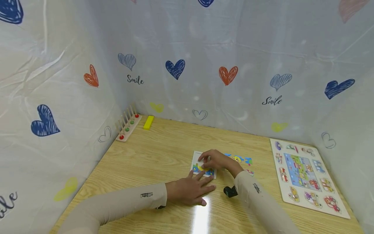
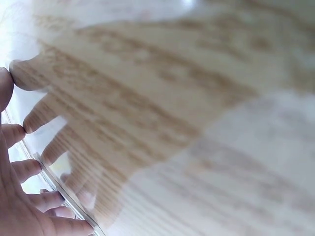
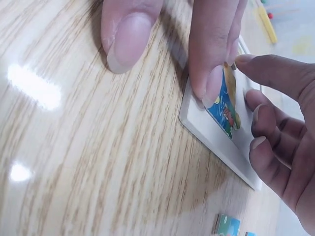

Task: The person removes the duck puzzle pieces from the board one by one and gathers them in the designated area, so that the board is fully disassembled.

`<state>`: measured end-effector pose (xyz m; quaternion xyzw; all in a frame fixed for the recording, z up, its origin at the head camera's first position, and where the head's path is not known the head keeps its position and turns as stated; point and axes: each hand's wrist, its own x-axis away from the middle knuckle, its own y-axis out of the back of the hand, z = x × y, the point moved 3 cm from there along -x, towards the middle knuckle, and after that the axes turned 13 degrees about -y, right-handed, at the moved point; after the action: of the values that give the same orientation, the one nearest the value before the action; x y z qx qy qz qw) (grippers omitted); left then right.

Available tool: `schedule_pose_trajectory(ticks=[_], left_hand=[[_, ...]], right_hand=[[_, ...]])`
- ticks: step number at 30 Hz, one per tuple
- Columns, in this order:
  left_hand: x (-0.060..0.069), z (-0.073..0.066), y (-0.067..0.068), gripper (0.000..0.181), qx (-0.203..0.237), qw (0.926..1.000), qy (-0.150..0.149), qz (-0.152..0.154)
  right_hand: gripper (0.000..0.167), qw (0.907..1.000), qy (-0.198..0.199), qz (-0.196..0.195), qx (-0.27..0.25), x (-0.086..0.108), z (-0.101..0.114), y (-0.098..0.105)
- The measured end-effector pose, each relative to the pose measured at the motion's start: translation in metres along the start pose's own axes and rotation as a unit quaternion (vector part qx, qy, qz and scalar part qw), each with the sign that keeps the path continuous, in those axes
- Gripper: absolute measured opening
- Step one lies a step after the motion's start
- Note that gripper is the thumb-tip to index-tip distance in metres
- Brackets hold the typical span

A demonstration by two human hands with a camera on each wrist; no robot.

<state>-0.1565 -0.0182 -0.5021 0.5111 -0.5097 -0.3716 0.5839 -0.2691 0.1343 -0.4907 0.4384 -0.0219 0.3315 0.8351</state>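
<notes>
A small white puzzle tray [image 1: 196,156] lies on the table, with colourful pieces [image 1: 195,167] along its near part. My left hand [image 1: 190,191] is spread flat, its fingertips on the tray's near edge; the left wrist view shows the fingers [image 2: 45,200] along that edge. Over the tray, my right hand [image 1: 217,160] has bent fingers. In the right wrist view its thumb [image 3: 275,71] touches the pieces [image 3: 227,118], apart from the other fingertips [image 3: 261,147]. The right hand covers part of the tray in the head view.
Loose puzzle pieces [image 1: 238,158] lie right of the tray, partly behind the right forearm. A large picture board [image 1: 279,180] is at the right. At the back left are a peg stand [image 1: 128,127] and a yellow block [image 1: 148,122]. A printed curtain [image 1: 201,45] hangs behind.
</notes>
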Motion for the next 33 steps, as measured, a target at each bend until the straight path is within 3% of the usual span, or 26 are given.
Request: schedule_pose_trajectory(ticks=[20,33], left_hand=[[0.001,0.000,-0.001,0.066,-0.016,0.9996,-0.013,-0.021],[0.001,0.000,0.002,0.070,-0.013,0.9999,-0.010,-0.004]], right_hand=[[0.023,0.9988,-0.021,0.032,0.031,-0.005,0.009,-0.003],[0.020,0.9977,-0.010,0.030,0.060,-0.008,0.009,-0.004]])
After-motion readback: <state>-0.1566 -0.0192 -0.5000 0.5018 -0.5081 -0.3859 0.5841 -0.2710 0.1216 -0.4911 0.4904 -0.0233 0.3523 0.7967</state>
